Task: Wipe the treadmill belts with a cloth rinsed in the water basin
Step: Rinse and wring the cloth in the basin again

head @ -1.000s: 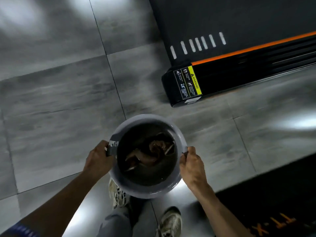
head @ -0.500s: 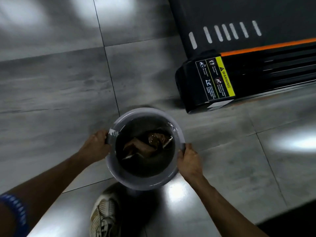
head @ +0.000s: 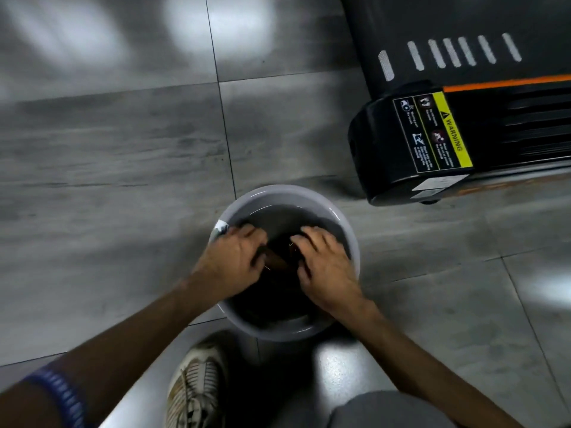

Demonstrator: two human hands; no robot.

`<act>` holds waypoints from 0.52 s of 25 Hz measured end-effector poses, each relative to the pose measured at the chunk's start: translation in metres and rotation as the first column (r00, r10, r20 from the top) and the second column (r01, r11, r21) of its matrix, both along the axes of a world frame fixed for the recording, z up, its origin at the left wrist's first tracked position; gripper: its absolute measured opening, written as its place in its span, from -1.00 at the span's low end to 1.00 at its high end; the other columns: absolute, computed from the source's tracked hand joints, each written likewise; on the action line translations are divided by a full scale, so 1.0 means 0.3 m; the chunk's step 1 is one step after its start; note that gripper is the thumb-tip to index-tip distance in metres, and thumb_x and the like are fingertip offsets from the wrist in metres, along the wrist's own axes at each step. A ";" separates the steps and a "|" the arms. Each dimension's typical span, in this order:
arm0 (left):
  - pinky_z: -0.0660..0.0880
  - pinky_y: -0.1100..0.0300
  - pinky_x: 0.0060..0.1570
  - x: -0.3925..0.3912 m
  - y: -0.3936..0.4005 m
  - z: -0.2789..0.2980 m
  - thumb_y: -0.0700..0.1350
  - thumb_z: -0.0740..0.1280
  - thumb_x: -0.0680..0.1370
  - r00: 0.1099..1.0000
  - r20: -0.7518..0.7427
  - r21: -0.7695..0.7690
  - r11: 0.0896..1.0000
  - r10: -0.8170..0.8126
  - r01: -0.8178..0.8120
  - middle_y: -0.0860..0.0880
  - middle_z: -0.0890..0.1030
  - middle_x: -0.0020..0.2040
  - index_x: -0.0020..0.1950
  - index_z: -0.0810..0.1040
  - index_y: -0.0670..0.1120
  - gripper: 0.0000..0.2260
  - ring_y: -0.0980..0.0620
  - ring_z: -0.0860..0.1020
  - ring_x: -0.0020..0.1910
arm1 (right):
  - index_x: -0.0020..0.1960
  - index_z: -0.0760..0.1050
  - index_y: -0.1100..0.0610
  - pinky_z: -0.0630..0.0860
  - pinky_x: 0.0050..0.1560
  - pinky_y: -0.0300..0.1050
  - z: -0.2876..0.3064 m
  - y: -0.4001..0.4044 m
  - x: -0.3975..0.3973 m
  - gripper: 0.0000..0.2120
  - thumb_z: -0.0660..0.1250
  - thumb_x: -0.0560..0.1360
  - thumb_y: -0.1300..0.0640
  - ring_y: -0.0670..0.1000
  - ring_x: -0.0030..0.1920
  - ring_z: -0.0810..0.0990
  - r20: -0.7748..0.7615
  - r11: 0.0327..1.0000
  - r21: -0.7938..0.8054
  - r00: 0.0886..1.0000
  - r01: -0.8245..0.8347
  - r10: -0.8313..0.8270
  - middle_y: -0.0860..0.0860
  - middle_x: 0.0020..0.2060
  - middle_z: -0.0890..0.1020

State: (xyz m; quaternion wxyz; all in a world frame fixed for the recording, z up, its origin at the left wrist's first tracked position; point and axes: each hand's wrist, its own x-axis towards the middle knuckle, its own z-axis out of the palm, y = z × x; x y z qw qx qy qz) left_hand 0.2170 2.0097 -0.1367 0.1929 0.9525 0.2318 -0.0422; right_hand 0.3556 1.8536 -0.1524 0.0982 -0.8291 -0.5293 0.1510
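A grey tiled floor [head: 117, 168] fills most of the view, glossy with patches of reflected light. At the upper right lies the rear end of a black treadmill [head: 389, 143]: its dark belt [head: 463, 17] carries a row of white dashes, an orange stripe runs along the side rail, and a yellow-and-black warning label [head: 432, 134] sits on the end cap.

Just beside that end cap, lower and nearer the person, a round grey basin [head: 287, 193] stands on the floor, holding dark water. Both forearms reach forward and down from the bottom corners of the frame and converge over it. The left forearm comes in at a long diagonal, with a blue band [head: 61, 396] on it near the frame's edge; the right forearm enters more steeply from the lower right.

The left hand [head: 231, 261] sits in the left half of the basin, knuckles up, fingers bent down into the water. The right hand [head: 324, 261] mirrors it on the right side, fingers curled downward. Between them shows a brown cloth [head: 278, 257], submerged, and both hands appear to be gripping it, though their fingertips are hidden under water.

A white sneaker [head: 197, 384] stands just below the basin.
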 end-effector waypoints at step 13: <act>0.57 0.06 0.03 0.079 -0.064 -0.135 -0.25 0.27 0.41 0.736 -0.277 -0.743 0.349 0.618 -0.572 -0.02 0.69 -0.16 0.07 0.66 0.14 -0.62 -0.03 0.62 -0.16 | 0.43 0.21 -0.08 0.53 0.24 0.06 -0.051 0.101 0.007 -0.33 0.35 0.38 0.15 0.15 0.14 0.59 -0.662 0.806 -0.406 0.470 0.431 -0.585 0.10 0.24 0.53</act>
